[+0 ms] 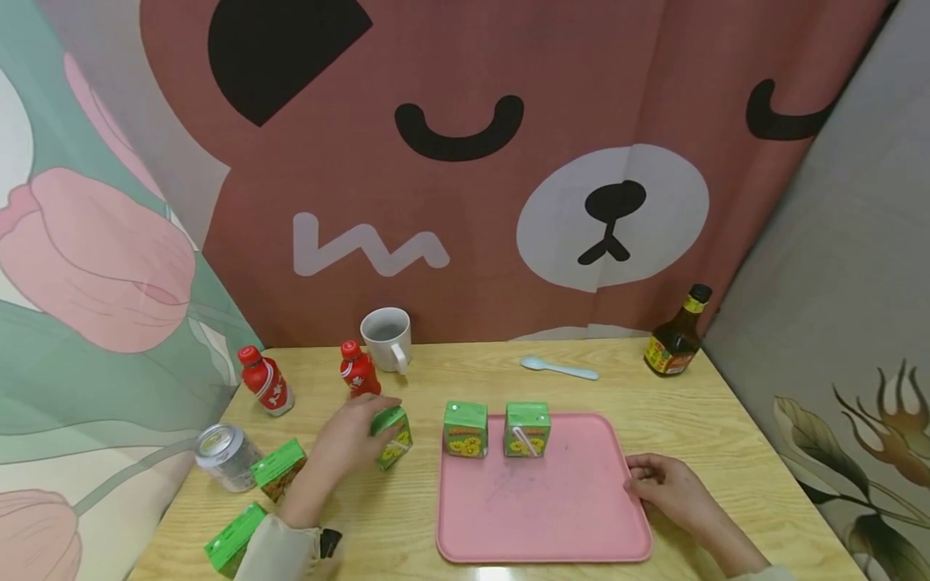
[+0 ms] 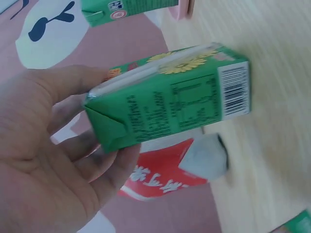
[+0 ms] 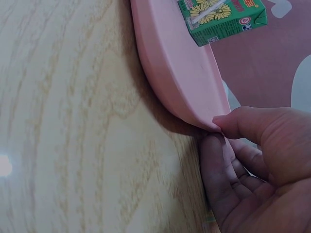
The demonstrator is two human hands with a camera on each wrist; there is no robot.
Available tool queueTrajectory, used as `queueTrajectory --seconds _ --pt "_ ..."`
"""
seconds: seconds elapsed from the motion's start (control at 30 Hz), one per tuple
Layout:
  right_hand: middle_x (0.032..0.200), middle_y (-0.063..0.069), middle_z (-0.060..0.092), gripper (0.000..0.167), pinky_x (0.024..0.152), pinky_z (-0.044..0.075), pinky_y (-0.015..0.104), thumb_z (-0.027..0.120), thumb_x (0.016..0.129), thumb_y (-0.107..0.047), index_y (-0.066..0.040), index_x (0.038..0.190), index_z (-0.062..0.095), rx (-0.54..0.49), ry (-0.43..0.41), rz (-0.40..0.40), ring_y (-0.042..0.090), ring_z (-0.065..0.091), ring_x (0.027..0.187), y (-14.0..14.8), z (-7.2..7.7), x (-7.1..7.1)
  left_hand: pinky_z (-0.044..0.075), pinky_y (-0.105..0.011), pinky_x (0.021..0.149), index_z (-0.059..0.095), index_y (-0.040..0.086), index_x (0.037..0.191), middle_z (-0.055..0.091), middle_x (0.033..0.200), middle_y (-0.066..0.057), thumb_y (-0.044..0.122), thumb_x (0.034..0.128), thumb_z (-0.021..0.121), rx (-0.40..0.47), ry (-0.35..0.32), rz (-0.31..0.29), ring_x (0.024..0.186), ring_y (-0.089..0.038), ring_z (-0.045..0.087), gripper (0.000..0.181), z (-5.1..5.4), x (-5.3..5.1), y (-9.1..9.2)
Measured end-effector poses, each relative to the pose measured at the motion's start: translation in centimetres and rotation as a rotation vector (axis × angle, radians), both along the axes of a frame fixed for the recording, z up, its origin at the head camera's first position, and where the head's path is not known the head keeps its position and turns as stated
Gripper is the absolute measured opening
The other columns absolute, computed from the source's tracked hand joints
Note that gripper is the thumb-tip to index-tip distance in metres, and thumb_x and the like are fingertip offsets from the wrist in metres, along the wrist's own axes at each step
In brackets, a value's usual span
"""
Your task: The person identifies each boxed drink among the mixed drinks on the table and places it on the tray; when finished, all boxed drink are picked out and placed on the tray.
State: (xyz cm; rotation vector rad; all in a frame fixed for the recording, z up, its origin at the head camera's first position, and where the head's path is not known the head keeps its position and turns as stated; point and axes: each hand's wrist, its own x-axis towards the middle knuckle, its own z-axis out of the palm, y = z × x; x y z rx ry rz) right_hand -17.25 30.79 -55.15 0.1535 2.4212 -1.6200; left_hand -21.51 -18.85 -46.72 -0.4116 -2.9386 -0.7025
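My left hand (image 1: pixel 351 440) grips a green drink carton (image 1: pixel 395 440) with a straw on its side, left of the pink tray (image 1: pixel 574 516). In the left wrist view, thumb and fingers hold this carton (image 2: pixel 165 104) near one end, its barcode end turned away from the palm. My right hand (image 1: pixel 672 492) pinches the tray's right rim between thumb and finger, as the right wrist view shows on the rim (image 3: pixel 194 114). Two more green cartons, one plain-fronted (image 1: pixel 466 430) and one with a straw (image 1: pixel 527 430), stand at the tray's back left.
Two further cartons (image 1: pixel 279 468) (image 1: pixel 236 539) and a silver can (image 1: pixel 228 457) stand at the left. Behind are two red-capped bottles (image 1: pixel 266 381) (image 1: pixel 359 369), a white mug (image 1: pixel 387 339), a pale blue spoon (image 1: pixel 559 369) and a dark sauce bottle (image 1: pixel 677 335).
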Motion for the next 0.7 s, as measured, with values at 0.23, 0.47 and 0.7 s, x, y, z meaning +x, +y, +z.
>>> queueTrajectory --seconds 0.23,0.47,0.7 --pt "0.098 0.012 0.062 0.044 0.068 0.059 0.033 0.074 0.090 -0.002 0.015 0.127 0.058 0.014 0.016 0.019 0.021 0.062 0.084 0.3 -0.1 -0.2 0.049 -0.053 0.097 0.070 0.015 0.126 0.062 0.127 -0.005 0.027 0.0886 0.082 0.150 0.067 0.043 0.116 -0.028 0.059 0.041 -1.3 0.5 -0.1" --pt "0.098 0.012 0.062 0.044 0.067 0.058 0.033 0.073 0.091 -0.003 0.013 0.128 0.059 0.035 0.002 0.000 0.021 0.062 0.084 0.4 -0.1 -0.2 0.050 -0.053 0.097 0.070 0.012 0.126 0.060 0.131 -0.011 0.012 0.0863 0.084 0.209 0.154 -0.066 0.120 -0.033 0.059 0.041 -2.6 1.1 -0.8" --pt "0.098 0.012 0.062 0.045 0.068 0.058 0.033 0.074 0.090 -0.004 0.014 0.128 0.058 0.039 0.005 -0.005 0.022 0.062 0.086 0.0 0.0 -0.1 0.047 -0.052 0.101 0.070 0.018 0.127 0.056 0.138 -0.008 0.007 0.0905 0.078 0.233 0.094 -0.089 0.128 -0.031 0.052 0.039 -2.9 1.0 -0.8"
